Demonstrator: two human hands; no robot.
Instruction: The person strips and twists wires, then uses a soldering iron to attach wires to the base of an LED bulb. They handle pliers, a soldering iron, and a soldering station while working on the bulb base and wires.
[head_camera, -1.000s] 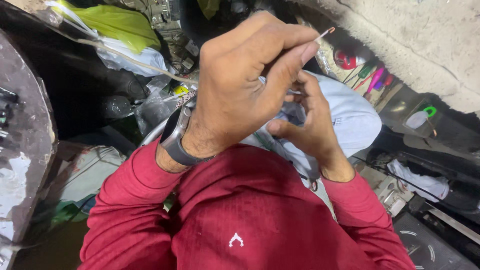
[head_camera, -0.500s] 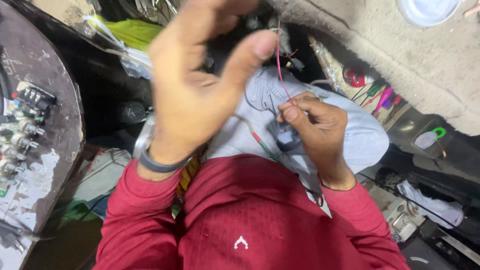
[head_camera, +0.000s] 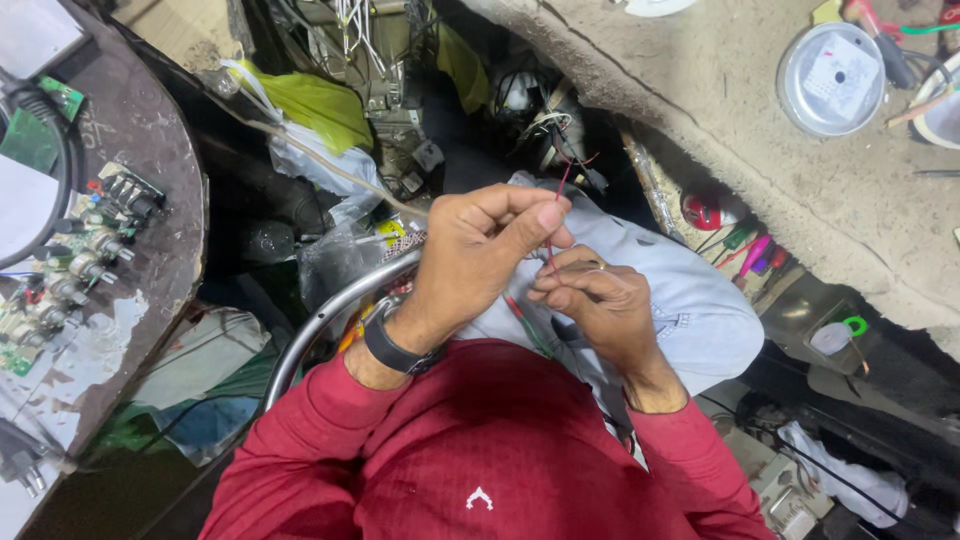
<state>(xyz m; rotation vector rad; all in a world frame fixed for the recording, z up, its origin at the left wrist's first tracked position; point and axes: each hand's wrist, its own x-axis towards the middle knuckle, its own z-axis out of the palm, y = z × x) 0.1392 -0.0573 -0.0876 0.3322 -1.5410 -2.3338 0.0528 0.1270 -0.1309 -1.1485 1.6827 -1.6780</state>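
At the far left a dark round bench (head_camera: 150, 215) carries a green circuit board (head_camera: 60, 270) near its curved edge; a yellow-green bag (head_camera: 315, 105) lies beyond it. Over the lap, the left hand (head_camera: 470, 255) pinches a thin red wire (head_camera: 556, 215) between thumb and forefinger, fingers narrow and holding the strand upright; the right hand (head_camera: 600, 300) closes its fingers on the wire's lower end, just beside the left. The step looks like drawing or twisting the strand; the next move likely calls for a steady pull with both pinches kept firm. Half a second ago the left hand was raised higher and spread wider; now it has dropped close to the right. A round grey tin (head_camera: 830, 78) sits on the concrete ledge (head_camera: 760, 180) at the right.
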